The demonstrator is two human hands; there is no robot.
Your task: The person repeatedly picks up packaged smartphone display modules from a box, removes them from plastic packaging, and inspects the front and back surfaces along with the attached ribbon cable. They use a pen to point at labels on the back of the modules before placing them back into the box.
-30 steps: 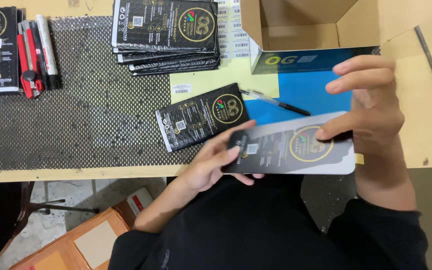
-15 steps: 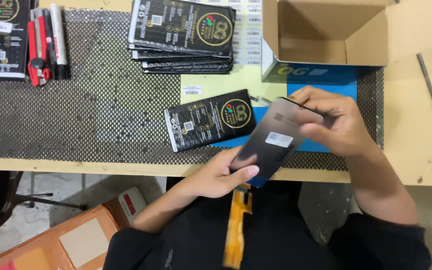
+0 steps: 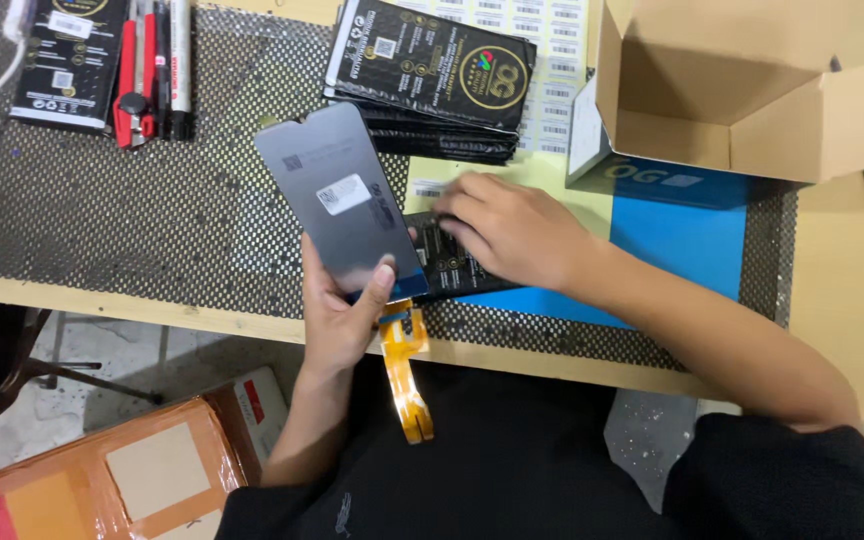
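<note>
**Hand and Arm Status**

I read the left hand (image 3: 344, 318) raised from below, forearm near vertical, thumb pressed forward and fingers curled behind in a pinch grip. The right hand (image 3: 512, 232) lies palm down, fingers extended leftward and flattened. Its forearm runs diagonally toward the lower right. Right fingertip contact is probably firm; the view is unclear.

Pouch stack (image 3: 432, 75) behind flat pouch (image 3: 447, 262); box (image 3: 752, 90) right.
</note>
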